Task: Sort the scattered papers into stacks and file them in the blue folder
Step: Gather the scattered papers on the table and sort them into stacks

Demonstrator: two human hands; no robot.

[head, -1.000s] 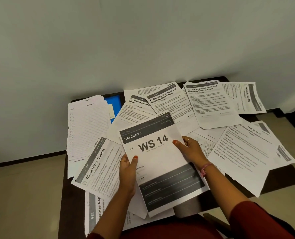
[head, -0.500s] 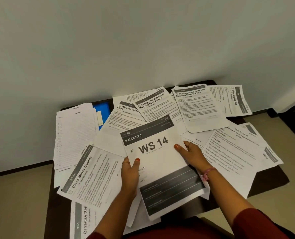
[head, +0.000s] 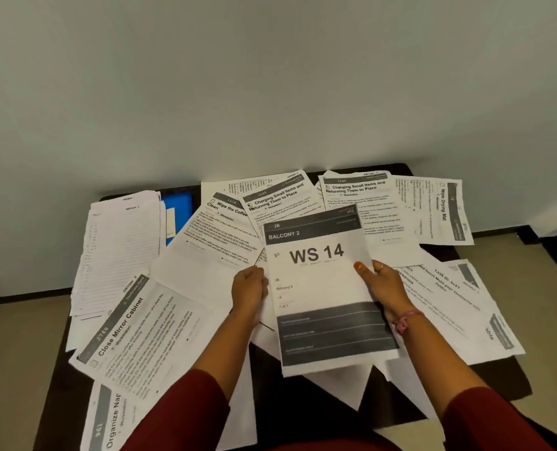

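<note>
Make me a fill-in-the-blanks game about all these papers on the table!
1. Both hands, the left hand and the right hand, hold the sheet printed with "WS ____".
2. The folder peeking out near the wall is coloured ____.
3. The sheet headed "Close Mirror ____" lies on the left side of the table.
4. The sheet at the far right corner reads "Wipe Drying ____".

Missing words: 14; blue; Cabinet; Mat

A dark table [head: 495,380] stands against a plain pale wall [head: 270,86], with beige floor [head: 16,369] on both sides and dark skirting [head: 19,294] along the wall's foot.
</note>
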